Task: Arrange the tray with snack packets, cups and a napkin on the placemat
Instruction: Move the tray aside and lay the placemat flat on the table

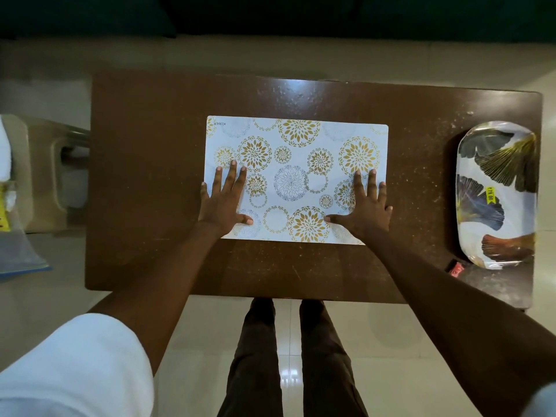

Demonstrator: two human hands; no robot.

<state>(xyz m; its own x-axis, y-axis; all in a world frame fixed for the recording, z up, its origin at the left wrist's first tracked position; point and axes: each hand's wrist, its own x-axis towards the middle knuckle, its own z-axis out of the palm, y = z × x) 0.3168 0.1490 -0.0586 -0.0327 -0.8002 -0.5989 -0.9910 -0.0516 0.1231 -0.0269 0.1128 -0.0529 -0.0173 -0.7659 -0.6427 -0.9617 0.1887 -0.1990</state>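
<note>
Your left hand (224, 200) lies flat on the placemat (296, 179), palm down and fingers spread wide, holding nothing; it covers the mat's near left corner, with the little finger reaching the left edge. Your right hand (365, 203) mirrors it at the near right corner, also flat, splayed wide and empty, thumb pointing inward along the near edge; its outer fingers sit right at the mat's right edge. The placemat is white with gold and grey circular flower patterns; it rests in the middle of the brown table (150, 176), roughly square to the table's edges, with bare wood all round it.

The tray (496, 194) sits at the right end of the table, well apart from the placemat; it is oval, white with large leaf prints in grey, gold and brown, and carries a yellow price sticker (489, 194); nothing lies in it. Just beside its near end there is a small red item (455, 269), too small to identify.

Off the table to your left stands a pale plastic stool or chair (42, 173); at the far left frame edge you can see something white and yellow, possibly the napkin and packets, but it is cut off and unclear. Your legs in dark trousers (288, 356) stand on a glossy tiled floor (406, 341).
</note>
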